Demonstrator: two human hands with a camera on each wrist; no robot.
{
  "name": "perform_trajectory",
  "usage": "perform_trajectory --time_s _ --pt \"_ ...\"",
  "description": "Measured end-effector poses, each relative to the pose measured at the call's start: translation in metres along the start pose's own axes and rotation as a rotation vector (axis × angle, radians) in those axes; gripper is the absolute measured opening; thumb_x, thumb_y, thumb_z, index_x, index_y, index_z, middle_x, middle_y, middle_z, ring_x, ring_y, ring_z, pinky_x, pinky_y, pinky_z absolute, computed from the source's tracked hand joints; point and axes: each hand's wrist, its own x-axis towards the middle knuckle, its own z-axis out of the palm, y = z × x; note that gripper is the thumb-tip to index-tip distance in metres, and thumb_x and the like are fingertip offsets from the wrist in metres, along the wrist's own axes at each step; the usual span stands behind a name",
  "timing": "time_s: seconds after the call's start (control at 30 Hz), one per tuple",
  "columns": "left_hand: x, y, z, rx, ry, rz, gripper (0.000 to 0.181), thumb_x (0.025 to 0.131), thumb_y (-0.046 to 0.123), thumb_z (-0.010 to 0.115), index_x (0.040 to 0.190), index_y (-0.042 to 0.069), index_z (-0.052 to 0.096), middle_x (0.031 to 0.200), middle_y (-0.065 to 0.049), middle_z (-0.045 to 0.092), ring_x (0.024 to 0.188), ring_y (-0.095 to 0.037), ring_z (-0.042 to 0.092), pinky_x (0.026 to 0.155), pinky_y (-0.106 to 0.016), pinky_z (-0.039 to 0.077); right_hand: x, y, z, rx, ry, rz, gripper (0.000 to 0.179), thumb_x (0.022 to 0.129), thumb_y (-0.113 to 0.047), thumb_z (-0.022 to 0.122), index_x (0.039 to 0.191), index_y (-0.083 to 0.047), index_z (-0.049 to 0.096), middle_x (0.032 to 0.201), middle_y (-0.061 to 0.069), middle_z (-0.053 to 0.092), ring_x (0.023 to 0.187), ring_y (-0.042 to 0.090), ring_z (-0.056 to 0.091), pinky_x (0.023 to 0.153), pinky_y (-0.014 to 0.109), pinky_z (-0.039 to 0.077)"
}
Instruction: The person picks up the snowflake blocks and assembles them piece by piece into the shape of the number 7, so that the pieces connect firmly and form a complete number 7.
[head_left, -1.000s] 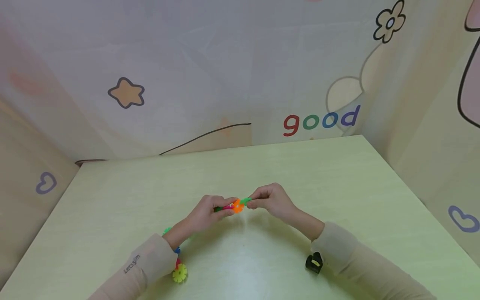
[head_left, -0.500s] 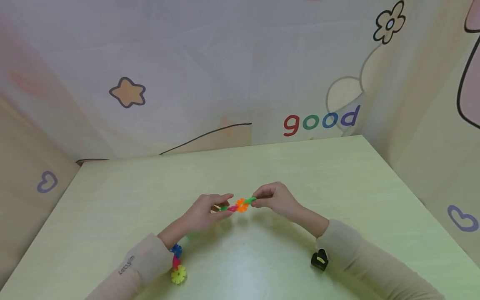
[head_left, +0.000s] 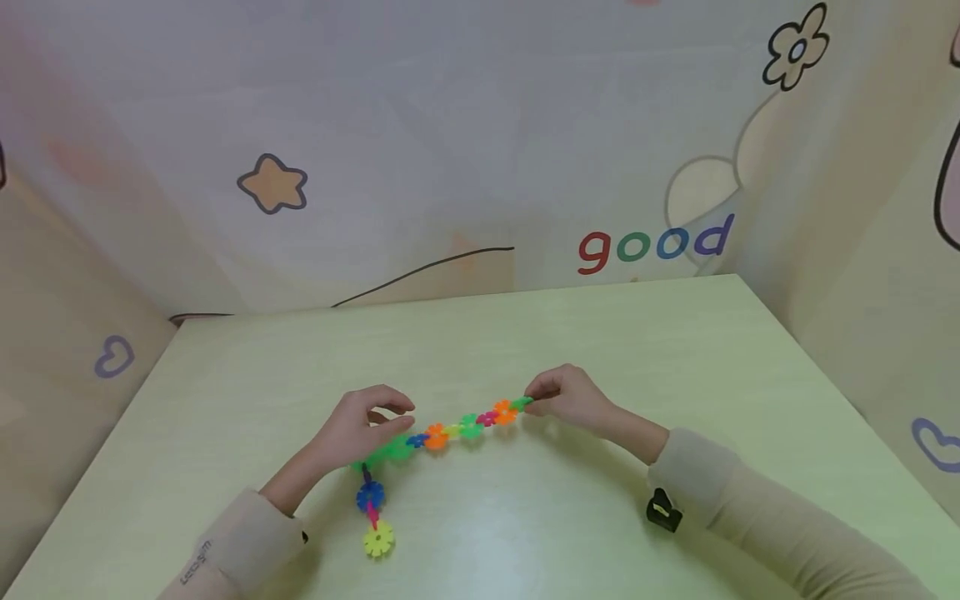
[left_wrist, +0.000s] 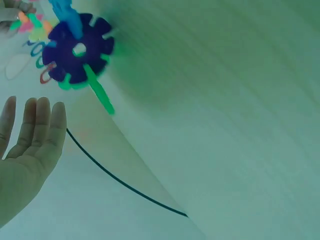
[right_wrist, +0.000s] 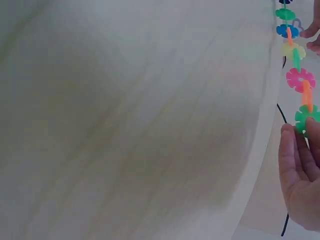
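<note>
A chain of notched plastic snowflake discs (head_left: 436, 437) in several colours stretches between the hands, with its left part bending toward the near side. My right hand (head_left: 573, 400) pinches the green end disc (right_wrist: 306, 119) between thumb and fingers. Close behind the chain's left part is my left hand (head_left: 360, 425), its fingers loosely bent and holding nothing. In the left wrist view, those fingers (left_wrist: 43, 122) stand apart from the dark purple disc (left_wrist: 80, 48). A blue disc (head_left: 370, 497) and a yellow disc (head_left: 378, 539) form the chain's near end.
The pale wooden table (head_left: 637, 333) lies beneath both hands. A printed cloth backdrop (head_left: 420, 167) rises behind its far edge, with more cloth at the sides. A small black object (head_left: 663, 510) shows by the right cuff.
My left hand has let go of the chain near its right end and moved left along it, uncovering more discs. My right hand keeps its pinch and has shifted slightly right.
</note>
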Motion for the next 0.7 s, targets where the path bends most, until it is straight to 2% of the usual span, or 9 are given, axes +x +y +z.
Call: perform_trajectory --time_s 0.17,0.3,0.43,0.5,0.7 --pt "-0.011 -0.009 -0.013 0.014 0.010 -0.067 0.029 0.084 0.014 0.066 0.108 0.000 0.060 0.101 -0.014 0.062 0.090 -0.021 0.059 0.073 -0.029 0.051 0.001 0.002 -0.004 -0.119 -0.020 -0.061 0.004 0.077 -0.002 0.069 0.081 -0.001 0.069 0.075 0.005 0.067 0.070 0.015 0.059 0.065 0.028 0.050" --pt "-0.019 -0.015 -0.021 0.062 -0.023 -0.140 0.036 0.083 0.019 0.068 0.113 0.002 0.058 0.100 -0.013 0.061 0.089 -0.022 0.059 0.072 -0.030 0.050 0.003 0.004 -0.006 -0.185 -0.037 -0.079 0.003 0.075 -0.001 0.070 0.079 -0.001 0.069 0.072 0.004 0.066 0.067 0.014 0.055 0.063 0.027 0.047" --pt "-0.023 -0.016 -0.027 0.102 -0.090 -0.228 0.043 0.081 0.025 0.069 0.116 0.004 0.056 0.102 -0.012 0.059 0.087 -0.022 0.059 0.072 -0.032 0.050 0.005 0.008 -0.006 -0.208 -0.042 -0.078 0.004 0.074 -0.002 0.072 0.077 -0.002 0.070 0.069 -0.001 0.064 0.063 0.012 0.051 0.059 0.026 0.045" --pt "-0.025 -0.018 -0.029 0.094 -0.134 -0.268 0.046 0.081 0.026 0.070 0.118 0.004 0.055 0.100 -0.011 0.058 0.086 -0.022 0.060 0.070 -0.032 0.050 0.005 0.010 -0.006 -0.212 -0.046 -0.075 0.004 0.074 -0.002 0.072 0.077 -0.002 0.070 0.069 -0.001 0.064 0.063 0.012 0.051 0.058 0.026 0.045" --pt "-0.029 -0.027 -0.029 0.019 -0.247 -0.295 0.046 0.081 0.023 0.069 0.117 0.000 0.054 0.078 -0.006 0.058 0.063 -0.020 0.059 0.055 -0.032 0.048 0.003 0.013 -0.004 -0.216 -0.053 -0.055 0.003 0.075 -0.003 0.071 0.078 -0.003 0.071 0.070 0.000 0.064 0.064 0.012 0.050 0.059 0.026 0.045"
